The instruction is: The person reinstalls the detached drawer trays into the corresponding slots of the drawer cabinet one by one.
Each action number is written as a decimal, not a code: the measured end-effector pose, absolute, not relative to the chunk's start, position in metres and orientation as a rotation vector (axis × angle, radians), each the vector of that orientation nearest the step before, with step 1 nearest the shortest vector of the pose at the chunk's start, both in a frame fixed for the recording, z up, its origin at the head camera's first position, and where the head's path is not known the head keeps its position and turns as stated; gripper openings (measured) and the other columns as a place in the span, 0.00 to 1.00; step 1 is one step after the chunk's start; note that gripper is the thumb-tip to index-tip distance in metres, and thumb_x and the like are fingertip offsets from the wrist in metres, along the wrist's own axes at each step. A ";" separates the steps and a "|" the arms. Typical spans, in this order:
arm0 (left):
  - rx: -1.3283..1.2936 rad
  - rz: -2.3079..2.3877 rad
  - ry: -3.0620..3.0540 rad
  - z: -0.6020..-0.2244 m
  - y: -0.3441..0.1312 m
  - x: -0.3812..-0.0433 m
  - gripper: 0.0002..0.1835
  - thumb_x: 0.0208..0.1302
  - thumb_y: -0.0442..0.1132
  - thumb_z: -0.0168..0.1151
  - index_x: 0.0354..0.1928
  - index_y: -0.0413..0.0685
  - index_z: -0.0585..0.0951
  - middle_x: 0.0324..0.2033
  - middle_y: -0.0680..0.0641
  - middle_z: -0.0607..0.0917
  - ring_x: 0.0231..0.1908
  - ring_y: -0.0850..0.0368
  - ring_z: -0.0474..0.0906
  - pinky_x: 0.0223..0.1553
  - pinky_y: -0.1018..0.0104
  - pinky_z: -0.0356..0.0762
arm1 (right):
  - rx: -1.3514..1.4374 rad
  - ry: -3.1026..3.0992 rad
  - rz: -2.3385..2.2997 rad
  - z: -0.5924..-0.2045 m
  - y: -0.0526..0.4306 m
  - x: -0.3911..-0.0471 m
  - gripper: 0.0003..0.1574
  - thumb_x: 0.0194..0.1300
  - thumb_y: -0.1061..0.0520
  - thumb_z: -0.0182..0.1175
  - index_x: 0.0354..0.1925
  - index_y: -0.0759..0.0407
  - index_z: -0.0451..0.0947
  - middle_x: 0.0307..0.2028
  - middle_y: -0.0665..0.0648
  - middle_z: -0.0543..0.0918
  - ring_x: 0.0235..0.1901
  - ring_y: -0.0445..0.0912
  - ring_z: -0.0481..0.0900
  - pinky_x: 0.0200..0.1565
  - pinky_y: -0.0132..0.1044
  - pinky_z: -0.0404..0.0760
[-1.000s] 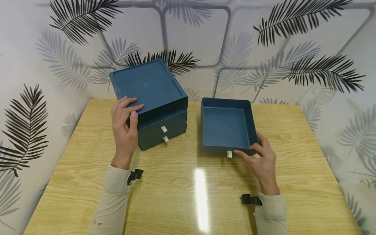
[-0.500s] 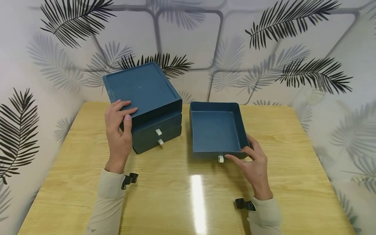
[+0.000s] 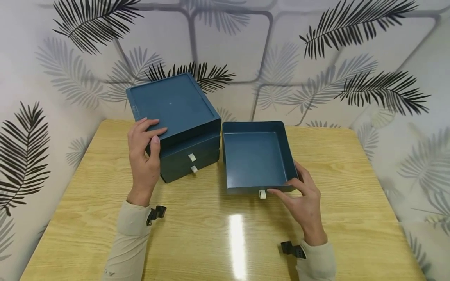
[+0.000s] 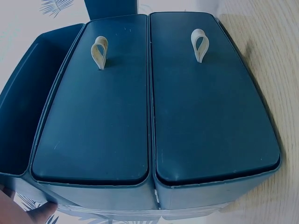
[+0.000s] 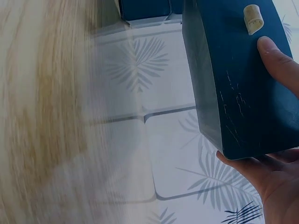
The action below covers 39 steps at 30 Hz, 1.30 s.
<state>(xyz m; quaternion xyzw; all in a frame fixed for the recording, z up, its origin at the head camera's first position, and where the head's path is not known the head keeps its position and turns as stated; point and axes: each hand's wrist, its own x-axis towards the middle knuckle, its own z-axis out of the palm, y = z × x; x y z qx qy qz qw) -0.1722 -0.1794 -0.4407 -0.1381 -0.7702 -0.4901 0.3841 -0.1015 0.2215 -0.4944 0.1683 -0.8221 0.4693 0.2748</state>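
Note:
A blue drawer cabinet (image 3: 172,103) sits at the back left of the table, turned at an angle. Its top slot is open and hollow, while two drawers with pale loop tabs (image 4: 200,45) fill the ones below. My left hand (image 3: 145,162) rests on the cabinet's front left corner, fingers extended over the top and thumb at the front edge. A loose blue drawer (image 3: 253,160), with nothing in it, is held up by my right hand (image 3: 306,199) at its front right corner. The right thumb (image 5: 273,53) presses its front face beside the loop tab, other fingers along the side.
The wooden table (image 3: 197,234) extends in front of both hands, with a bright reflection down its middle. Close behind it stands a pale wall (image 3: 232,43) with a leaf pattern.
My right hand has carried the drawer leftward, so the gap to the cabinet has narrowed and their edges nearly meet in the head view. My left hand keeps its place on the cabinet.

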 end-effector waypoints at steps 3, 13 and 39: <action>-0.359 -1.251 -1.960 -0.441 -0.179 -0.173 0.19 0.80 0.45 0.51 0.52 0.45 0.89 0.62 0.40 0.83 0.74 0.48 0.66 0.80 0.49 0.52 | 0.456 -2.214 1.264 -0.493 0.219 -0.100 0.20 0.37 0.72 0.84 0.29 0.63 0.86 0.69 0.69 0.76 0.64 0.58 0.78 0.66 0.24 0.75; -0.342 -1.250 -1.954 -0.443 -0.181 -0.173 0.18 0.80 0.43 0.51 0.51 0.45 0.89 0.62 0.40 0.83 0.74 0.48 0.66 0.80 0.50 0.53 | 0.492 -2.199 1.243 -0.490 0.216 -0.098 0.22 0.33 0.72 0.84 0.29 0.60 0.87 0.68 0.70 0.76 0.65 0.64 0.77 0.68 0.25 0.73; -0.337 -1.250 -1.958 -0.442 -0.178 -0.172 0.18 0.80 0.44 0.51 0.51 0.44 0.89 0.62 0.40 0.83 0.74 0.48 0.66 0.81 0.50 0.52 | 0.527 -2.145 1.246 -0.483 0.222 -0.091 0.21 0.33 0.67 0.86 0.30 0.60 0.88 0.67 0.72 0.77 0.66 0.62 0.77 0.69 0.27 0.74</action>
